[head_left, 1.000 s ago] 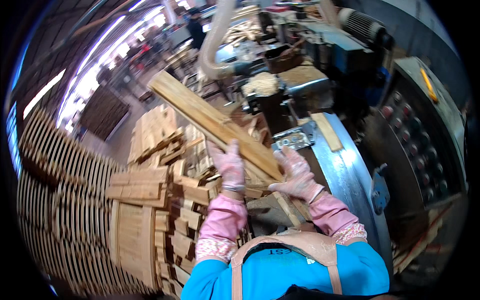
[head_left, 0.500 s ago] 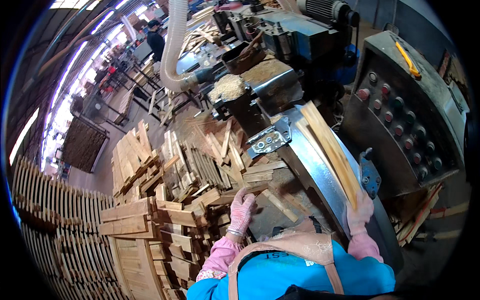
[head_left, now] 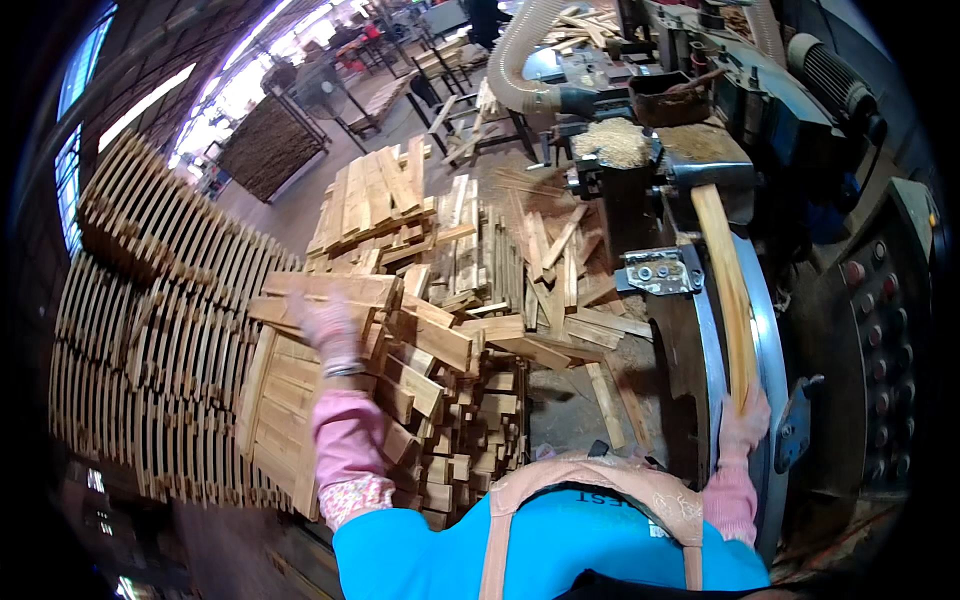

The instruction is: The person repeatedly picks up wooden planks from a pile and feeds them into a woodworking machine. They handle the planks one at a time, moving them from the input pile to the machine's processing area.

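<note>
My right hand [head_left: 745, 425], in a pale pink glove, is closed round the near end of a long wooden board [head_left: 735, 290]. That board lies lengthwise on the shiny metal bed [head_left: 766, 345] of a woodworking machine, its far end by the machine's metal hood [head_left: 708, 178]. My left hand [head_left: 328, 325], gloved and with a bracelet at the wrist, is over the top boards [head_left: 380, 290] of a wood stack at the left. Motion smears its fingers, so whether it grips a board does not show.
Metal guide brackets [head_left: 660, 272] flank the bed. To the right stands a control panel [head_left: 880, 340] with several buttons. Wood shavings [head_left: 612, 143] heap on the machine near a ribbed hose [head_left: 520, 60]. Loose offcuts [head_left: 560, 250] cover the floor; slatted wood stacks [head_left: 165, 350] rise far left.
My left hand has swung left from beside the machine to the board stack. The view has turned left. My right hand still holds the board, which lies straighter along the bed.
</note>
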